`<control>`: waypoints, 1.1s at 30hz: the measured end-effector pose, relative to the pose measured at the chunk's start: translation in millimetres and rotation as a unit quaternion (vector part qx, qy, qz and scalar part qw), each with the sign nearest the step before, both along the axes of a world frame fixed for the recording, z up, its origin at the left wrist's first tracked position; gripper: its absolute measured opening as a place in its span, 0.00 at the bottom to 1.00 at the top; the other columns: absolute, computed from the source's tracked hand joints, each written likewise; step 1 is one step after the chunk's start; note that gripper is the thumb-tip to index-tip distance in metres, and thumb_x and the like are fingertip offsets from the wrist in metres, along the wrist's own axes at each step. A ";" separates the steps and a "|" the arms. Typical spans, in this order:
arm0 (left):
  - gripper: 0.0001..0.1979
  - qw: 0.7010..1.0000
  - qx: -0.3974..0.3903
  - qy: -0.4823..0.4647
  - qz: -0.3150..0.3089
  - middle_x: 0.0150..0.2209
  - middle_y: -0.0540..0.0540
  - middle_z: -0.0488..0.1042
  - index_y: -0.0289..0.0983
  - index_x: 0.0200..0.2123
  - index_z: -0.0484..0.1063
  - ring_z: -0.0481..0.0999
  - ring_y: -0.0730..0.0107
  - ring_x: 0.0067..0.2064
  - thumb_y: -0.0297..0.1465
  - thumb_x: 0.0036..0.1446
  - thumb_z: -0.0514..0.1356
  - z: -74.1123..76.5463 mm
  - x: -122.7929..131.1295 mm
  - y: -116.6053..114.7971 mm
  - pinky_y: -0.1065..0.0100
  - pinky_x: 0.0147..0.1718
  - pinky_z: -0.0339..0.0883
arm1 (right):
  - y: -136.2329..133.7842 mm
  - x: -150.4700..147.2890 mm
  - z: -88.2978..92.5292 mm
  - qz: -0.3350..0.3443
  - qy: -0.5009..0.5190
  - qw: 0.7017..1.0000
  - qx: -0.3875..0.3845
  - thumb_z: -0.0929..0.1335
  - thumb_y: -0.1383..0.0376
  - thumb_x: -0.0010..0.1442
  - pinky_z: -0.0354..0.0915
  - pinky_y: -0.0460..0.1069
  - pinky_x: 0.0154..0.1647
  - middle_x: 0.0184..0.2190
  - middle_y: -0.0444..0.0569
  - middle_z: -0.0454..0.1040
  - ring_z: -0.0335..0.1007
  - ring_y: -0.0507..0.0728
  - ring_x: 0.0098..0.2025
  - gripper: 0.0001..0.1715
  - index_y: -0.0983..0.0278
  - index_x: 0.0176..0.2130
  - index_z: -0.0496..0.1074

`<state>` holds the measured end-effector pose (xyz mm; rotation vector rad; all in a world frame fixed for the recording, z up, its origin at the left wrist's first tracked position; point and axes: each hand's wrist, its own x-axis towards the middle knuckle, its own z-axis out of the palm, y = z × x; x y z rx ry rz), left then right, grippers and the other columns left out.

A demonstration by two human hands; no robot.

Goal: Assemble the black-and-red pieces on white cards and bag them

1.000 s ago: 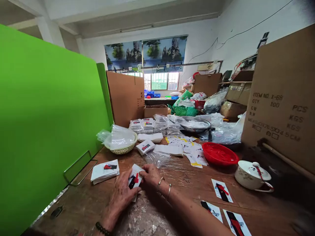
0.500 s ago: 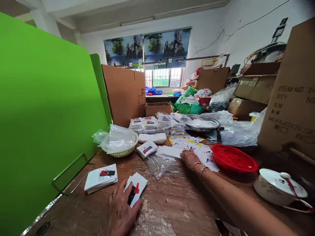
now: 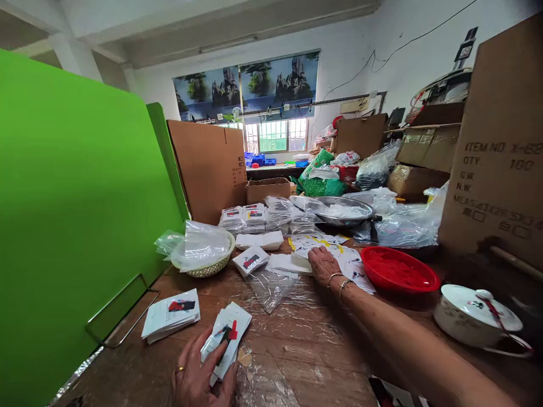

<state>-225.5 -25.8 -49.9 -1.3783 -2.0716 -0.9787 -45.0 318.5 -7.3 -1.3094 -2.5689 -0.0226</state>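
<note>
My left hand (image 3: 203,370) lies around a small stack of white cards (image 3: 231,339) in clear sleeves, each with a red and black piece, its fingers and thumb on the stack's near end. My right hand (image 3: 324,264) is closed on the right end of a stack of white paper slips (image 3: 284,263), whose end is bent upward; the fingertips are hidden. Left of my left hand sits another stack of sleeved cards (image 3: 172,314). Close to the slips are a bagged card pack (image 3: 251,260) and a clear plastic bag (image 3: 271,291) flat on the table.
A basket (image 3: 212,267) of clear bags stands at left beside a wire stand (image 3: 123,311) and green partition (image 3: 76,198). Printed sheets (image 3: 354,265), a red bowl (image 3: 399,271) and a lidded cup (image 3: 470,322) are at right. Bagged packs (image 3: 282,215) are piled behind.
The view has shifted slightly. My right hand has raised the end of the slips a little. My left hand has moved a little toward me and stays on its stack.
</note>
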 end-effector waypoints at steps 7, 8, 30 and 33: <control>0.11 0.964 0.117 -0.232 -0.055 0.47 0.41 0.77 0.44 0.37 0.80 0.74 0.52 0.50 0.39 0.52 0.63 15.2 53.0 11.6 0.52 0.52 0.67 | -17.6 4.1 31.8 -0.057 0.150 0.987 0.012 0.56 0.70 0.67 0.59 0.50 0.39 0.39 0.57 0.74 0.68 0.59 0.40 0.15 0.68 0.46 0.68; 0.14 0.939 0.130 -0.312 -0.067 0.47 0.40 0.77 0.42 0.39 0.80 0.75 0.53 0.48 0.41 0.51 0.64 17.9 60.3 16.9 0.54 0.49 0.70 | -30.6 3.9 34.5 -0.033 0.202 0.979 -0.019 0.56 0.67 0.67 0.59 0.49 0.36 0.36 0.54 0.73 0.68 0.57 0.37 0.14 0.66 0.43 0.68; 0.24 0.606 0.208 -0.752 -0.153 0.31 0.43 0.81 0.32 0.34 0.78 0.78 0.66 0.26 0.37 0.31 0.76 43.0 108.7 20.4 0.71 0.21 0.68 | -227.5 35.9 -6.0 0.116 0.505 0.689 -0.506 0.74 0.41 0.41 0.60 0.46 0.26 0.22 0.45 0.70 0.62 0.50 0.24 0.31 0.65 0.26 0.69; 0.23 0.591 0.194 -0.760 -0.187 0.31 0.42 0.82 0.32 0.32 0.79 0.78 0.64 0.28 0.36 0.31 0.76 43.7 106.4 20.8 0.70 0.23 0.69 | -223.4 43.4 5.5 0.123 0.486 0.694 -0.517 0.74 0.41 0.41 0.58 0.45 0.23 0.23 0.43 0.69 0.59 0.48 0.21 0.31 0.64 0.26 0.66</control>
